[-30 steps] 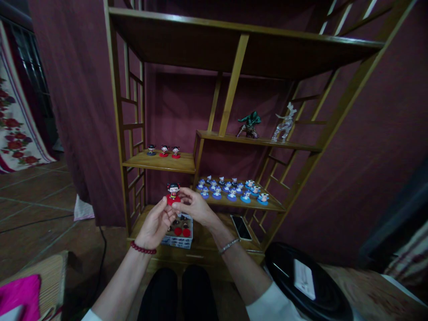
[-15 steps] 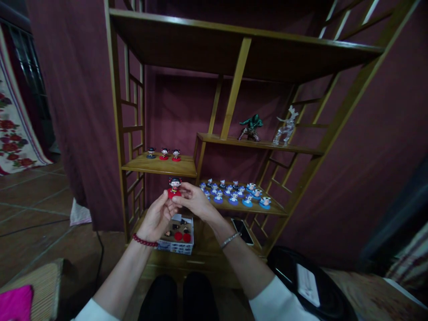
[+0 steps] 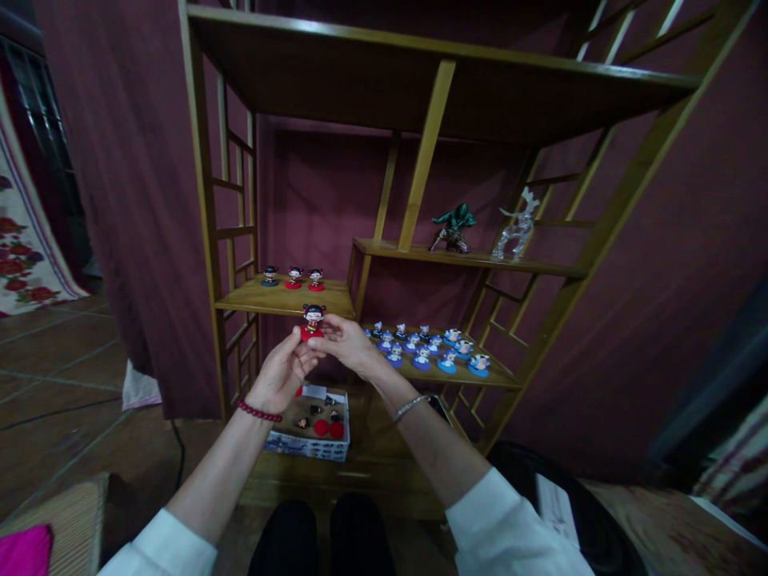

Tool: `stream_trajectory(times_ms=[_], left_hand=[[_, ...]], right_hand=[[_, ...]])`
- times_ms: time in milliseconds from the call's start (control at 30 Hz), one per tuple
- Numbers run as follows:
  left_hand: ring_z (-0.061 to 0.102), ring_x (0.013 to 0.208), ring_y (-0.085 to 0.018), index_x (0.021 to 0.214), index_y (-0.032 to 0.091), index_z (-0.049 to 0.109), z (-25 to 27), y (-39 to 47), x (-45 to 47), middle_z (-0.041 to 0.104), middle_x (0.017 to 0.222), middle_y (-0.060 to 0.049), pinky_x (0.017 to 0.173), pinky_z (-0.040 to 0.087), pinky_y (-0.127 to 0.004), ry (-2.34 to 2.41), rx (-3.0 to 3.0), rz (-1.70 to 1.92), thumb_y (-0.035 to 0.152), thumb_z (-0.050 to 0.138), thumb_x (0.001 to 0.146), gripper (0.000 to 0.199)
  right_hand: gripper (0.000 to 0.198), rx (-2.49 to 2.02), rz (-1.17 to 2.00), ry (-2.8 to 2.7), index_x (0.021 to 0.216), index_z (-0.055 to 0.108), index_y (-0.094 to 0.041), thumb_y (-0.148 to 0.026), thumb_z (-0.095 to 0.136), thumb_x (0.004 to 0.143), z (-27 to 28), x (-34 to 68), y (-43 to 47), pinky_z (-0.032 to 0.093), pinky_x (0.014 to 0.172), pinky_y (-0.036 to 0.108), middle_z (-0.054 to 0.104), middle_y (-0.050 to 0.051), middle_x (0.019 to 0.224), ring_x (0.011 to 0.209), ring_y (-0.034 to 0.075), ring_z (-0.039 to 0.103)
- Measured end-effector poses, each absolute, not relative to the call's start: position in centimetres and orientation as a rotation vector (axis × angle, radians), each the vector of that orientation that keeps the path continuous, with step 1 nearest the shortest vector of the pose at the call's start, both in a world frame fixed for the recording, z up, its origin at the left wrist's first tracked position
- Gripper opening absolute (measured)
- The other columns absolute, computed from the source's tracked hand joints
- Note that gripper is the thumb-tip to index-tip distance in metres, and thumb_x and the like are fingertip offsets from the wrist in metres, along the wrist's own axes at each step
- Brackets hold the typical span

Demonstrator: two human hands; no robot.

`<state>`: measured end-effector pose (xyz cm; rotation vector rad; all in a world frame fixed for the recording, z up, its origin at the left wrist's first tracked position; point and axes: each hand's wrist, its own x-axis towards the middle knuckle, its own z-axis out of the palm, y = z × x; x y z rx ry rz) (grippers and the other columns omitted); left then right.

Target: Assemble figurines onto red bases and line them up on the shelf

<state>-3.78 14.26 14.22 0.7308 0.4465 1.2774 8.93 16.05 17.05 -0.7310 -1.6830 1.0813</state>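
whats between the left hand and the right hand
In the head view, an upright black-haired figurine on a red base lies between them, held by the left hand and the right hand.

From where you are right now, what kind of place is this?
Probably a room in someone's home, though I can't be sure: there's a wooden display shelf with little figurines in rows, a flowered cloth at the far left, and a tiled floor.

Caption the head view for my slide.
Left hand and right hand hold a red-based figurine before a wooden shelf unit bearing more figurines.
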Motion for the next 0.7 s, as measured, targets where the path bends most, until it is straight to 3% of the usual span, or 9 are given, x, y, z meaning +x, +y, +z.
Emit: stream_trajectory(times_ms=[267, 700], left_hand=[[0.062, 0.063, -0.013, 0.087, 0.012, 0.058, 14.7, 15.5, -4.4, 0.065, 0.072, -0.006, 0.057, 0.049, -0.021, 0.461, 0.853, 1.299, 0.031, 0.051, 0.08, 0.022], [0.059, 0.054, -0.011, 0.075, 0.012, 0.056, 17.1, 16.8, -5.1, 0.062, 0.063, -0.002, 0.05, 0.044, -0.019, 0.65, 0.982, 1.503, 0.024, 0.059, 0.073, 0.012]], right_hand=[[0.035, -0.721, 1.043, -1.673, 0.087, 0.058, -0.016, -0.029, 0.072, 0.057, 17.6, 8.7, 17.0, 0.045, 0.072, 0.027, 0.062, 0.0, 0.082, 0.074, 0.012, 0.058], [0.032, -0.721, 0.98, -1.675, 0.084, 0.058, -0.016, -0.027, 0.072, 0.056, 19.3, 7.9, 19.0, 0.044, 0.079, 0.029, 0.064, 0.001, 0.081, 0.076, 0.013, 0.059]])
